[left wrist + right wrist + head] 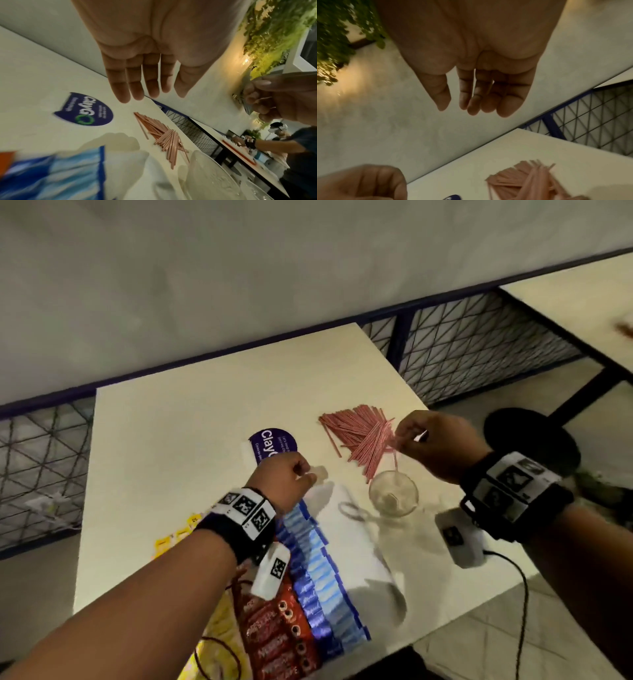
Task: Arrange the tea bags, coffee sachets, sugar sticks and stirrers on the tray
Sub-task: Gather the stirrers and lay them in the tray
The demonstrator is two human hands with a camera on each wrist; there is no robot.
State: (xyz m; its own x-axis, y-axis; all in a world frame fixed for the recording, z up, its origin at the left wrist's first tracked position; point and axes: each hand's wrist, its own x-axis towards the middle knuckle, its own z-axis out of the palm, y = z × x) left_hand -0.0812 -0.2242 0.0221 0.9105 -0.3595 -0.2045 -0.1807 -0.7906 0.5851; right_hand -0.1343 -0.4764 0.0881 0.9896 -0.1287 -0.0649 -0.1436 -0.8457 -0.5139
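Observation:
A pile of pink stirrers [359,436] [164,136] [527,182] lies on the cream table. My right hand [421,436] [274,100] hovers just right of the pile, fingers curled round a few thin stirrers. Below it a clear glass mug [394,494] holds one upright stirrer [396,465]. My left hand [291,474] [142,83] hangs relaxed and holds nothing, above the far end of the blue sugar sticks [318,570]. These lie in a row on the white tray [356,539], beside red coffee sachets [274,642] and yellow tea bags [171,542].
A purple round sticker [270,443] marks the table beyond my left hand. A black stool [531,440] and a cable [520,594] are off the table's right edge. Wire mesh panels [479,347] run behind. Another person [291,148] works at a neighbouring table.

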